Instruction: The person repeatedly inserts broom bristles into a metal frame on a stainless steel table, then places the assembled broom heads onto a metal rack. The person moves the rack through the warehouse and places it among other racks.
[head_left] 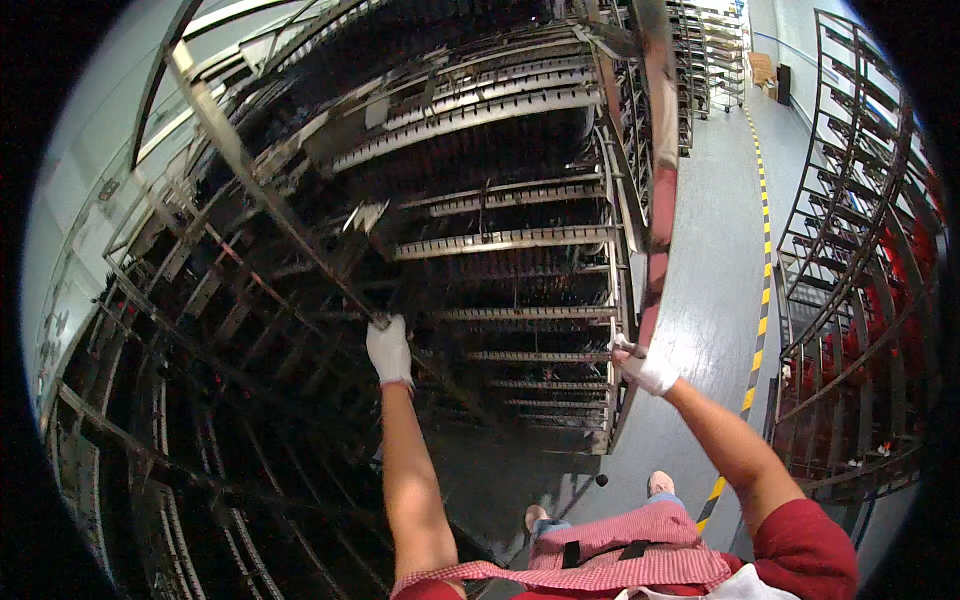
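Observation:
My left hand (389,350), in a white glove, is closed at the lower end of a long metal bar (255,185) of a dark rack frame. To the right, my right hand (650,370), also gloved in white, closes around the upright edge of a tall metal rack (612,290). That rack carries several notched horizontal rails (505,241) stacked one above another, with dark rows between them. A pale, shiny scrap-like piece (366,216) shows above my left hand; its kind is unclear. My fingertips are partly hidden in both grips.
More dark racks (130,300) crowd the left side. Along the right wall stands another rack (850,200) with red items low on it. A yellow-and-black striped line (766,270) runs along the grey floor (710,230). Boxes (763,70) sit at the far end.

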